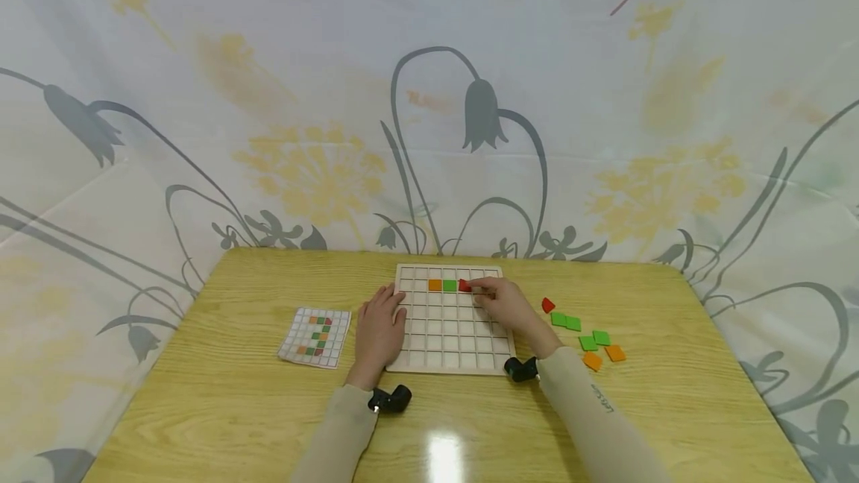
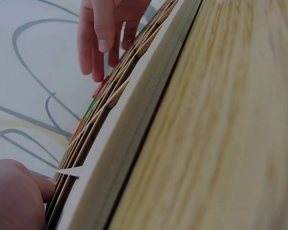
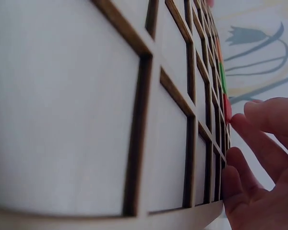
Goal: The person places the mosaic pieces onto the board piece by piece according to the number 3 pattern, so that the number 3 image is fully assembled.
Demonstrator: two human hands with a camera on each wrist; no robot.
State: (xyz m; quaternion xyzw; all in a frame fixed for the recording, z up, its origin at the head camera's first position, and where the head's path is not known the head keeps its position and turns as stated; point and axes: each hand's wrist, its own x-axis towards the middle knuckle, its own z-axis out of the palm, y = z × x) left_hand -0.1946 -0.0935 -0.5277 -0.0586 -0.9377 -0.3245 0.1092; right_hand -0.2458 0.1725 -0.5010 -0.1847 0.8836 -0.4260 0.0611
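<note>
A pale wooden grid board lies on the table. In one of its upper rows sit an orange square tile, a green square tile and a red tile, side by side. My right hand reaches over the board's right side. A fingertip touches the red tile, which looks slightly raised in the left wrist view; the thumb stands apart from it. My left hand rests along the board's left edge, its fingers extended and touching the rim.
A paper card with a printed coloured grid lies left of the board. To the right lie a loose red piece with a curved edge, several green tiles and orange tiles. A flowered curtain hangs behind the table.
</note>
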